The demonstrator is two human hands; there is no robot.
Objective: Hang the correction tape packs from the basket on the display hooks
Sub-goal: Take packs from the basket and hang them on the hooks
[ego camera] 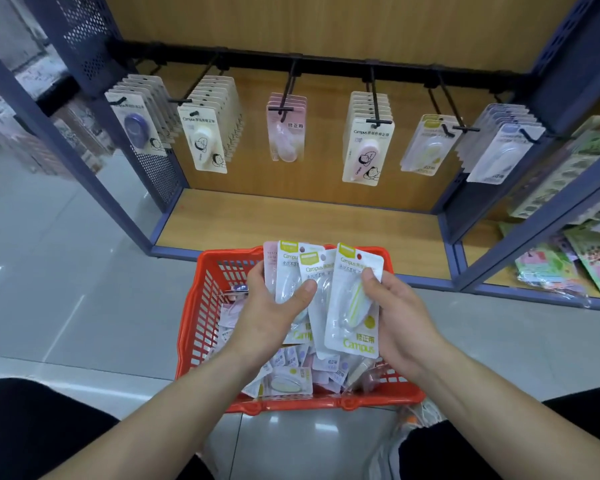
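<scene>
Both hands are over the red basket (201, 317): left hand (269, 318) grips a fanned bunch of packs (291, 271), right hand (400, 318) pinches a green-striped pack (355, 299). More packs lie in the basket; the hooks (374, 102) at the far shelf already carry rows.

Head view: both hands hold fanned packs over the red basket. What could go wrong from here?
The left hand pinches several overlapping correction tape packs under one thumb; one could slide out into the red basket or onto the floor.
A pink pack sits behind the yellow-green ones, so it may get hung on the hanging yellow-green row by mistake.
The right hand grips the front yellow-green pack by its edge; pulling it may drag its neighbour along.
</scene>
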